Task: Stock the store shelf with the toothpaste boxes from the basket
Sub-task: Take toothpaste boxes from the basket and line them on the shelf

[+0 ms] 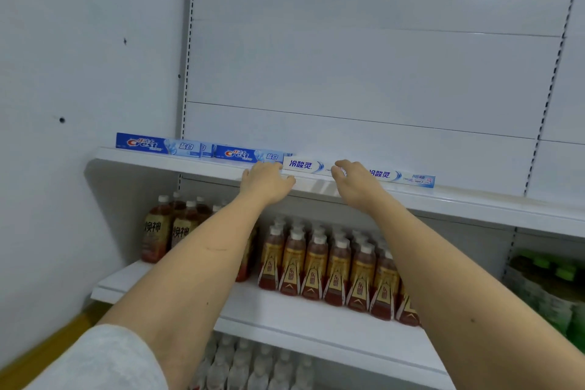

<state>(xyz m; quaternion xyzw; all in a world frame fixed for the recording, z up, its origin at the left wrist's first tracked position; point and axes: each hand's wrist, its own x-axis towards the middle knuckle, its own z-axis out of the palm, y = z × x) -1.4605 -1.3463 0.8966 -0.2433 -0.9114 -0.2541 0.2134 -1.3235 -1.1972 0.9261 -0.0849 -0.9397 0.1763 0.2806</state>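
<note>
On the upper shelf a row of toothpaste boxes is laid end to end along the front edge: a blue Crest box at the far left, a second Crest box to its right, then a white box with blue characters, and a second white box at the right end of the row. A further box end is glimpsed behind the gap between the two Crest boxes, but little of it can be made out. The left hand is held with fingers loosely curled at the left end of the first white box, where that box meets the second Crest box; nothing is gripped in it. The right hand is likewise open, its fingers spread at the seam between the two white boxes, touching or just beside them. The step in hand is judged to be the straightening of boxes already set down, not the placing of a new one. The basket is not in view, so the count of boxes left cannot be told. The shelf to the right of the last white box lies bare. The next move would call for the hands to be drawn away without the row being nudged, and for another box to be fetched. Bottled drinks are stood on the shelf below.
</note>
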